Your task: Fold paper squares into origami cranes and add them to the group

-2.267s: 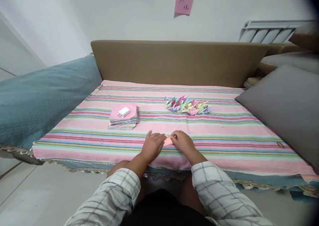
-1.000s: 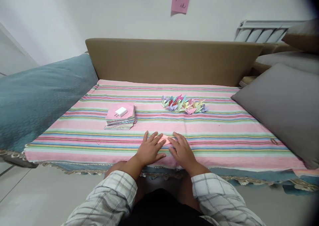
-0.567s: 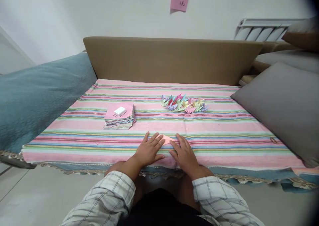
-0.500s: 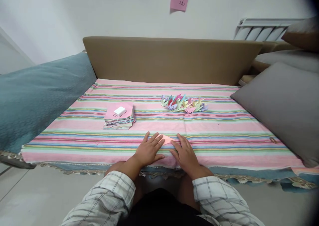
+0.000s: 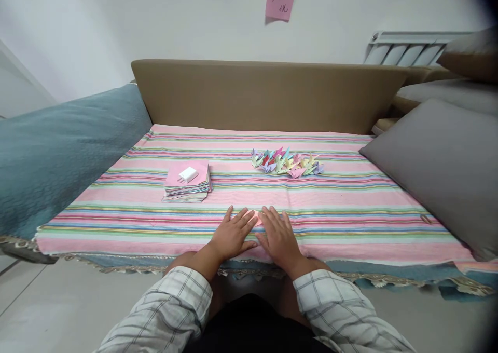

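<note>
2 hands (image 5: 229,237) (image 5: 279,239) partly cover pink paper (image 5: 257,217); full shape hidden

Premises appear to be domestic, most likely a living room. Principal evidence: a long couch with a brown backrest (image 5: 268,96), its seat spread with a pink striped cloth (image 5: 342,197). A blue quilted cover (image 5: 78,140) lies over the left end; scalloped trim (image 5: 381,281) runs along the front edge. A large grey cushion (image 5: 439,161) rests at the right end. A white radiator (image 5: 412,46) stands against a plain white wall (image 5: 194,21). Flooring is pale tile (image 5: 54,301).
</note>
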A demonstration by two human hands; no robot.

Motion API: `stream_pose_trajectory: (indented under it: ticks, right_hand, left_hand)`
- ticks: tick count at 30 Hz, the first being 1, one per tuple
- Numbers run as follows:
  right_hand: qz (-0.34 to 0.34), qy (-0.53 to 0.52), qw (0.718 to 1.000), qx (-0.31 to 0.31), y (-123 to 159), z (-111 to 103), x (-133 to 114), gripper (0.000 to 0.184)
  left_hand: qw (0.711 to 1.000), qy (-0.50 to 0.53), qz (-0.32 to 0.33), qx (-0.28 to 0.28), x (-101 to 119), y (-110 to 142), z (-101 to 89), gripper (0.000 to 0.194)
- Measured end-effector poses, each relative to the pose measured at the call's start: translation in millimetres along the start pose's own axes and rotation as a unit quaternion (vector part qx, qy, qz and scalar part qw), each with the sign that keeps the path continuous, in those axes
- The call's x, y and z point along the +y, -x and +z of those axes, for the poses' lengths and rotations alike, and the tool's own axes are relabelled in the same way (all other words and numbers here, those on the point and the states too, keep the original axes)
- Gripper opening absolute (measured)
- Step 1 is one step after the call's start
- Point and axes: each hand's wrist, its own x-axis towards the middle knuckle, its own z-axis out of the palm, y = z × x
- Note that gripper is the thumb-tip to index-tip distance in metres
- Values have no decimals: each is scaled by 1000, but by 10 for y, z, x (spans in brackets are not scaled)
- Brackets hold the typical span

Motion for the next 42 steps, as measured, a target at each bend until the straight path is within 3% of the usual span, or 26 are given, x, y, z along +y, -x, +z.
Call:
stream_pose_trajectory:
  ticks: [3, 7, 13, 20, 31, 35, 38, 42]
  right_hand:
    - [-31, 7, 999, -40, -75, 53, -97, 58]
    - [-12, 10, 997, -77, -26, 168, -78, 64]
    - [3, 15, 997, -82, 109, 216, -5, 66]
    - [14, 7, 994, -108, 110, 196, -13, 63]
    - [16, 15, 992, -122, 99, 179, -35, 68]
    - [21, 11, 993, -118, 96, 183, -39, 67]
    - [25, 10, 993, -118, 95, 190, -42, 66]
    - [32, 10, 992, -123, 97, 207, -36, 62]
  left_hand:
    - [1000, 6, 0, -5, -7, 6, 3, 64]
    - [1000, -3, 6, -22, -17, 9, 0, 68]
    - [1000, -16, -9, -17, -13, 33, 14, 69]
    - [997, -34, -69, 12, 13, 163, -11, 69]
    - [986, -40, -161, 11, -67, 406, -24, 75]
    - [977, -43, -205, 46, -34, 418, -91, 82]
    - [987, -52, -142, 57, 66, 330, -159, 74]
    - [999, -42, -26, 16, 183, 173, -139, 67]
